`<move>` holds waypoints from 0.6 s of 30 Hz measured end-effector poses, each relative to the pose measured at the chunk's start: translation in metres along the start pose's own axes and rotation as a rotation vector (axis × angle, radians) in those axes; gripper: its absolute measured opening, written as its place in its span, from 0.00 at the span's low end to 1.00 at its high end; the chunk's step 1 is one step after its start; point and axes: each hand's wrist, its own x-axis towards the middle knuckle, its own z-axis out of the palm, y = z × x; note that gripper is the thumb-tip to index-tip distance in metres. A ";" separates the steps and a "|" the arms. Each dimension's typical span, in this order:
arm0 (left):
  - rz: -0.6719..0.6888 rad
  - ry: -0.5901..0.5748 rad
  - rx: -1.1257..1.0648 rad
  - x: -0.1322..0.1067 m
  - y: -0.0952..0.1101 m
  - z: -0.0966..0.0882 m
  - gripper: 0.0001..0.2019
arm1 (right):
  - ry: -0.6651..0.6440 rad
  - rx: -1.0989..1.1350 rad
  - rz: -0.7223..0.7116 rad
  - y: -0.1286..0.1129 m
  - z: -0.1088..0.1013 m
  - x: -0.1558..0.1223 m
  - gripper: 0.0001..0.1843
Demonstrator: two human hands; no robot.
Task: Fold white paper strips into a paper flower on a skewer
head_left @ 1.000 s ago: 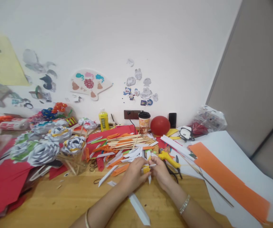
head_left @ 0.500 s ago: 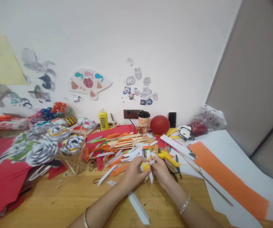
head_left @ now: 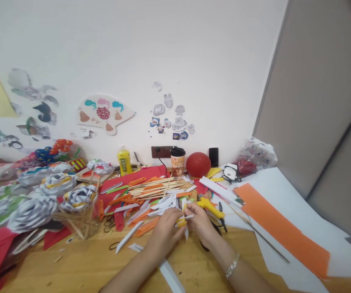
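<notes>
My left hand (head_left: pixel 165 234) and my right hand (head_left: pixel 200 224) meet over the wooden table (head_left: pixel 80 264), both pinched on a small folded paper piece (head_left: pixel 182 221), yellow with white strips sticking out. The fingers of both hands are closed around it. Just behind the hands lies a heap of folded white and orange paper strips (head_left: pixel 151 205). A folded white strip (head_left: pixel 171 278) rests on the table under my left forearm.
Wooden sticks (head_left: pixel 152 187) lie behind the strips. A yellow glue gun (head_left: pixel 210 206) and scissors (head_left: pixel 221 219) sit right of my hands. Paper flowers (head_left: pixel 41 195) stand left. An orange sheet (head_left: pixel 281 230) on white paper lies right. A cup (head_left: pixel 177 161), red ball (head_left: pixel 198 164) and yellow bottle (head_left: pixel 124 160) line the wall.
The view has shifted, so everything sits a little further left and lower in the picture. My hands stay together on the paper piece, turning it slightly.
</notes>
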 end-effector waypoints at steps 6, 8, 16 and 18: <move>0.187 0.127 0.291 0.000 -0.009 0.004 0.12 | 0.020 -0.259 -0.075 -0.020 -0.011 0.001 0.19; 0.210 0.147 0.359 0.000 -0.010 0.005 0.12 | 0.036 -0.400 -0.149 -0.016 -0.011 0.005 0.15; 0.061 0.031 0.095 0.002 0.000 -0.006 0.13 | 0.059 -0.545 -0.252 -0.002 -0.008 0.006 0.04; -0.074 0.065 -0.027 0.004 -0.001 -0.010 0.10 | 0.035 -0.571 -0.285 -0.006 -0.009 0.003 0.03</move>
